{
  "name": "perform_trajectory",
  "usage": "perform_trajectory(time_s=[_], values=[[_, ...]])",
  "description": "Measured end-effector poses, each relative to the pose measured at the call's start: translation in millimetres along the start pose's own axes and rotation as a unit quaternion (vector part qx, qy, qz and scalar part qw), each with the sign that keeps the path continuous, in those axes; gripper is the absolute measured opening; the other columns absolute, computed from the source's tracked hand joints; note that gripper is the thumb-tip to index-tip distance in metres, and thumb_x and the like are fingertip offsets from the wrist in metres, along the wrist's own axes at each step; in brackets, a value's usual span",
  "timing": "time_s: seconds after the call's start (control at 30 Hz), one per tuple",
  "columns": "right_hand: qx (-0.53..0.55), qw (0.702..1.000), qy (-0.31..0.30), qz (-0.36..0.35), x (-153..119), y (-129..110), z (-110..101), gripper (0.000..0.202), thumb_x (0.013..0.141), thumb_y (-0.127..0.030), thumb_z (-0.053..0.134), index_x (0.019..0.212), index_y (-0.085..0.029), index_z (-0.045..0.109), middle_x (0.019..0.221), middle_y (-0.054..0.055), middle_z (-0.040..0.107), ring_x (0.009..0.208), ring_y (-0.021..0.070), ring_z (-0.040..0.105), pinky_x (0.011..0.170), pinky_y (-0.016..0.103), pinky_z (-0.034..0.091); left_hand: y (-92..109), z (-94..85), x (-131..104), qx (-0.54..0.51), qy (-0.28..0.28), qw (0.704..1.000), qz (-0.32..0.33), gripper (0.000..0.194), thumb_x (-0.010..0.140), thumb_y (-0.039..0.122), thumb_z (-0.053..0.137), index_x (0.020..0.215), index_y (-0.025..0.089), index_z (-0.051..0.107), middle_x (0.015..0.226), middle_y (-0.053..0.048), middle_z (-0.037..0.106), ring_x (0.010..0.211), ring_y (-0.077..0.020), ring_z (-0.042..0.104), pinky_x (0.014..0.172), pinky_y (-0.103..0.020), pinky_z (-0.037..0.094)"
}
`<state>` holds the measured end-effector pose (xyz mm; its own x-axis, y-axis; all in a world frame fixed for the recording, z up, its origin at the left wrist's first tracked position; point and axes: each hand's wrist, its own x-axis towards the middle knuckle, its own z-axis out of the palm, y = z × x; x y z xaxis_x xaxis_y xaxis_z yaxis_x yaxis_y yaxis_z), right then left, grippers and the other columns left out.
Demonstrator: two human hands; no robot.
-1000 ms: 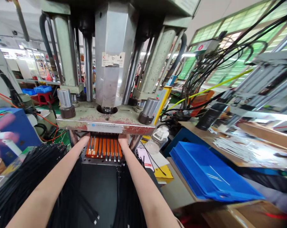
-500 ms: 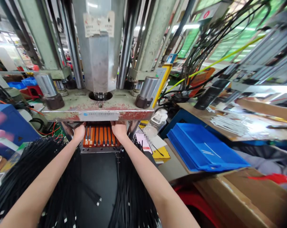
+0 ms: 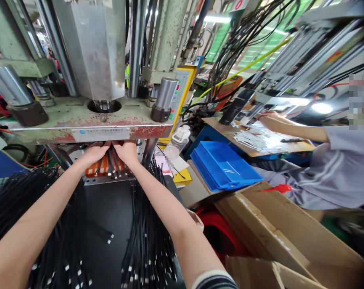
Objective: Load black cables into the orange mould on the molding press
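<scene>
Under the press plate, my left hand point(image 3: 95, 153) and my right hand point(image 3: 127, 152) are close together, fingers pinched around several black cables point(image 3: 112, 162). The cables converge between the hands, their silver ends pointing toward me over the orange slotted fixture point(image 3: 93, 168). The plate's edge partly hides my fingertips. A thick pile of black cables point(image 3: 28, 200) lies to the left beneath my left forearm. Another bundle of black cables point(image 3: 145, 237) hangs at the right of the black work surface point(image 3: 105, 212), near my right forearm.
The press plate point(image 3: 103, 133) is low above my hands, between steel columns. To the right are a plastic jug point(image 3: 179, 140), a blue tray point(image 3: 224, 164) and open cardboard boxes point(image 3: 260, 224). Beyond, a co-worker's arm point(image 3: 293, 127) reaches over white strips point(image 3: 254, 138) on another bench.
My hands have moved inward from the fixture's two sides. The cables, earlier parallel in the slots, are now bunched between them. The view has turned right, bringing a co-worker into sight.
</scene>
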<state>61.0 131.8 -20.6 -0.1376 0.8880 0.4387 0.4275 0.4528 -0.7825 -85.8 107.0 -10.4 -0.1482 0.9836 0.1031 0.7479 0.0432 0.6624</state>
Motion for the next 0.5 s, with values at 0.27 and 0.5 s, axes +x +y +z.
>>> perform_trajectory(time_s=[0.27, 0.5], values=[[0.154, 0.986, 0.046, 0.042, -41, 19, -37, 0.015, 0.083, -0.024, 0.056, 0.097, -0.018, 0.06, 0.084, 0.001, 0.064, 0.066, 0.0125, 0.062, 0.071, 0.027, 0.052, 35, 16.3, -65, -0.548, -0.24, 0.791, -0.131, 0.02, 0.076, 0.011, 0.065, 0.096, 0.011, 0.062, 0.07, -0.003, 0.063, 0.059, -0.0145, 0.063, 0.062, -0.031, 0.057], [-0.03, 0.999, 0.008, -0.03, -62, 11, -55, 0.013, 0.086, -0.021, 0.049, 0.084, -0.02, 0.062, 0.081, 0.001, 0.064, 0.076, 0.0162, 0.06, 0.08, 0.028, 0.045, 36, 16.7, -105, -0.564, -0.322, 0.741, -0.17, 0.032, 0.088, 0.043, 0.056, 0.094, 0.013, 0.062, 0.054, 0.006, 0.038, 0.036, -0.0022, 0.025, 0.032, -0.014, 0.024]])
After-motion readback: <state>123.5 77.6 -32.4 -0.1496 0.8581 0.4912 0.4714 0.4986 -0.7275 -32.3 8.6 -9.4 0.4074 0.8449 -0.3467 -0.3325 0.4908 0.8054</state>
